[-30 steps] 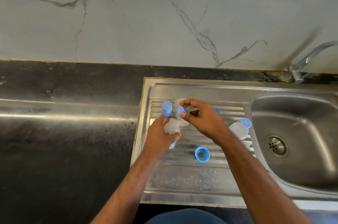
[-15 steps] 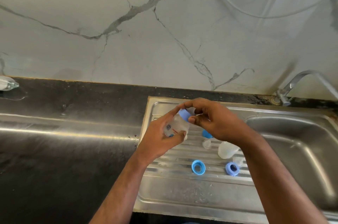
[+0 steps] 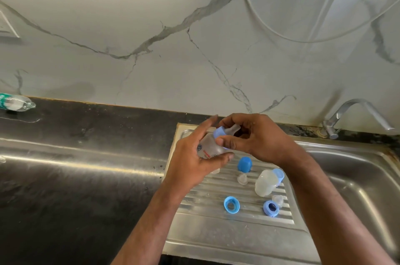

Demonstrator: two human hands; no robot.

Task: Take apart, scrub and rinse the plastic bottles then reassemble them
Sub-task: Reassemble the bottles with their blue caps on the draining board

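Note:
My left hand (image 3: 190, 160) grips a small clear plastic bottle (image 3: 208, 147) with red print, held tilted above the steel drainboard (image 3: 216, 236). My right hand (image 3: 257, 137) pinches the bottle's blue collar (image 3: 220, 131) and clear teat at its top. On the drainboard lie a blue cap (image 3: 244, 163), a clear teat (image 3: 242, 178), a second frosted bottle (image 3: 266, 183) with a blue ring, two loose blue collars (image 3: 231, 204) (image 3: 271, 208) and another clear teat (image 3: 278, 199).
The sink basin (image 3: 355, 180) lies to the right, with a steel tap (image 3: 346, 117) behind it. A dark stone counter (image 3: 75, 173) stretches left; a clear water bottle (image 3: 15, 102) lies at its far left. A marble wall with a hose rises behind.
Both hands have lifted the clear bottle off the drainboard and hold it higher and closer to me. My right hand stays on its blue collar. The view has tilted up.

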